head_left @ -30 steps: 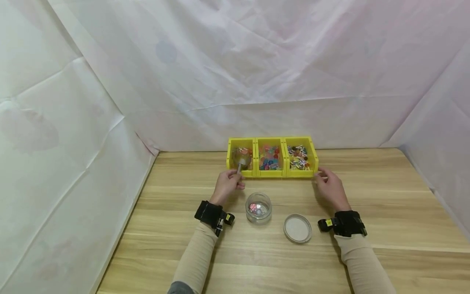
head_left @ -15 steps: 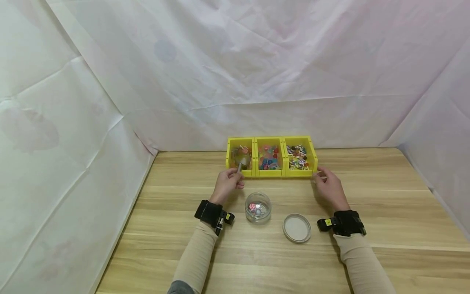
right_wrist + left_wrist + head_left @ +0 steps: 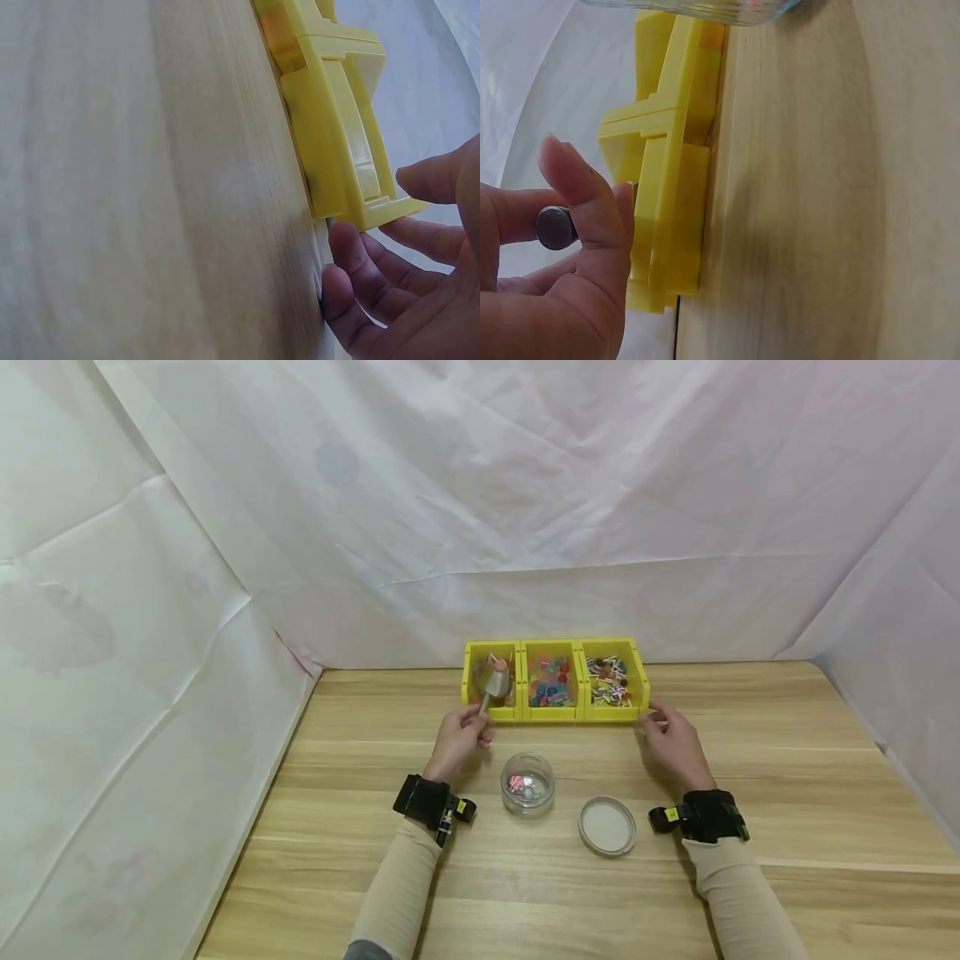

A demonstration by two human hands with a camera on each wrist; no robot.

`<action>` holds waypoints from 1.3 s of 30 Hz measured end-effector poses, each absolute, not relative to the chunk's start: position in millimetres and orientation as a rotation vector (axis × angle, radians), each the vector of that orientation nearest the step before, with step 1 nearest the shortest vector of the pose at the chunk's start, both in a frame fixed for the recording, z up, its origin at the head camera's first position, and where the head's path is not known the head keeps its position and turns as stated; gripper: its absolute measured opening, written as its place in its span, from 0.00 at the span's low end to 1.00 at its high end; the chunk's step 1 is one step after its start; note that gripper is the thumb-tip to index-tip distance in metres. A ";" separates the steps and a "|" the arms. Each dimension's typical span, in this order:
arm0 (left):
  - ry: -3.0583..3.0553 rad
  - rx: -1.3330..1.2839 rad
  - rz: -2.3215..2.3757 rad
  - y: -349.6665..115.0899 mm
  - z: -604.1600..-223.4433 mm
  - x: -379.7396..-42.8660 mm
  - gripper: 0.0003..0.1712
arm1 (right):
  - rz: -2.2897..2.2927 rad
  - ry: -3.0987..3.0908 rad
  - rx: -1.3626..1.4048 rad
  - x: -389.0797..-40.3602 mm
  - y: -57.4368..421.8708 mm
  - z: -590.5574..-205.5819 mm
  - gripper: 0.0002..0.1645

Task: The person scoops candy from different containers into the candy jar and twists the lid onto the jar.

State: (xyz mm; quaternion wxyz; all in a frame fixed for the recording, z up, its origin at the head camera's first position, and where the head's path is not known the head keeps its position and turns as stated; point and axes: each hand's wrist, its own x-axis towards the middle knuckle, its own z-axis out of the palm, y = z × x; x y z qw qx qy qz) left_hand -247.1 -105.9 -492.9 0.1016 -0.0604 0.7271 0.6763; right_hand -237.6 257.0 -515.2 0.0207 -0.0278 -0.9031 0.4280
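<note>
Metal scoop (image 3: 496, 684) pinched at the left yellow bin (image 3: 504, 715)

The left hand (image 3: 456, 739) has its grip clamped on the scoop's handle, with the scoop's head over the left bin; whether it touches the candies (image 3: 499, 665) there is unclear. The right hand (image 3: 672, 743) touches the outer front corner of the right yellow bin (image 3: 613, 716); I cannot tell whether that grip pinches it. In front, on the desk (image 3: 525, 893), sit a glass jar (image 3: 528, 811) holding a pink-and-white candy (image 3: 517, 784) and a round lid (image 3: 607, 827)

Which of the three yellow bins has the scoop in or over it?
The left bin: the left hand holds the scoop in or just above it. The middle bin and right bin have no scoop.
</note>
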 end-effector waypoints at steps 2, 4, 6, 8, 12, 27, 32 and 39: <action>2.150 -0.179 1.994 -107.8 -494.1 -245.8 0.25 | 1.327 -2.801 -0.084 -237.3 257.4 -515.0 0.30; 2.151 -0.183 1.988 -109.7 -495.3 -244.4 0.25 | 1.329 -2.801 -0.085 -236.9 257.8 -514.6 0.30; 2.149 -0.186 1.987 -111.4 -497.4 -243.5 0.24 | 1.329 -2.802 -0.090 -236.5 258.0 -514.1 0.30; 2.149 -0.185 1.988 -112.5 -498.5 -242.6 0.23 | 1.327 -2.802 -0.097 -236.6 258.1 -514.0 0.30; 2.156 -0.175 1.990 -113.0 -497.9 -240.8 0.22 | 1.327 -2.802 -0.097 -236.8 257.3 -514.8 0.29; 2.133 -0.157 1.997 -116.8 -499.7 -236.2 0.23 | 1.337 -2.813 -0.101 -234.6 255.7 -511.2 0.31; 2.141 -0.159 1.991 -118.9 -499.0 -234.6 0.23 | 1.351 -2.830 -0.110 -233.5 254.6 -508.7 0.31; 2.133 -0.136 1.999 -120.2 -494.8 -234.4 0.23 | 1.366 -2.814 -0.100 -234.0 254.9 -508.7 0.31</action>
